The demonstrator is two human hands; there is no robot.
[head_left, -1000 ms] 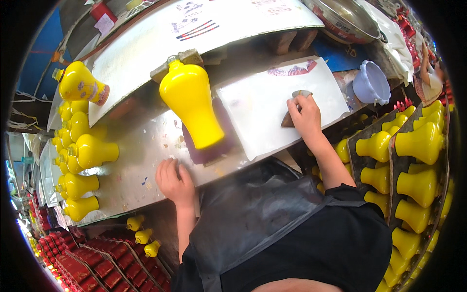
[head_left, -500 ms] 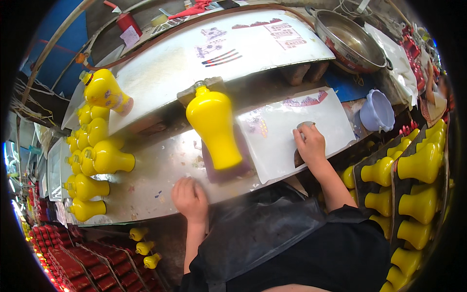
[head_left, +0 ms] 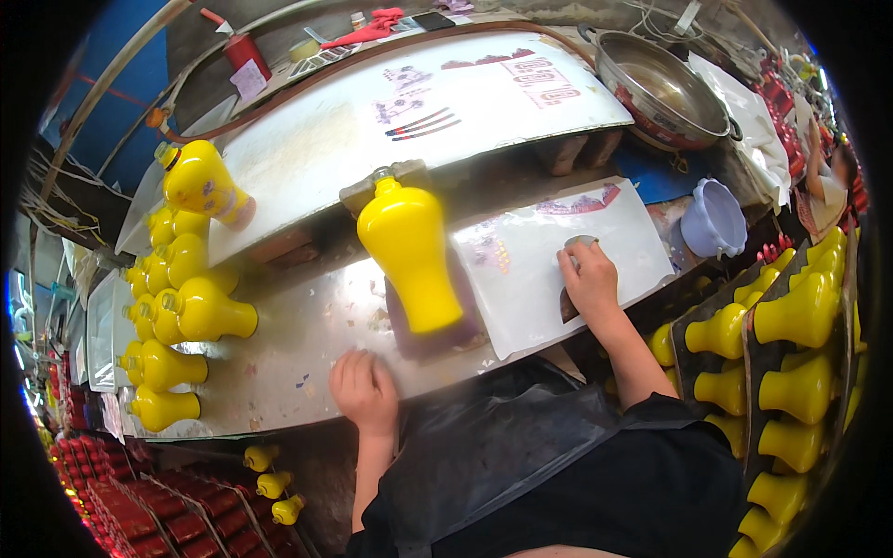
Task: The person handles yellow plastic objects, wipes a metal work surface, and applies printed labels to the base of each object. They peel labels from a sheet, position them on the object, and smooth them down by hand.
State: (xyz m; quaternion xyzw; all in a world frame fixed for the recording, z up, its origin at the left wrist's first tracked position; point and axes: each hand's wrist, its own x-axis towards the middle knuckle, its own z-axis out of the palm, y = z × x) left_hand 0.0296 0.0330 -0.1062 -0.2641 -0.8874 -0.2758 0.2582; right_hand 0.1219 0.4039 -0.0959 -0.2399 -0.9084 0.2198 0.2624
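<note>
Flat tool point(head_left: 567, 305); dark brown and greyish, partly hidden

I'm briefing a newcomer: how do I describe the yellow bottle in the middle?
Find the metal worktop, then the purple mat left of the white sheet. The bottle lies over that mat, its neck at a grey-brown block. Unlike the yellow bottles grouped at left, it lies alone.
</note>
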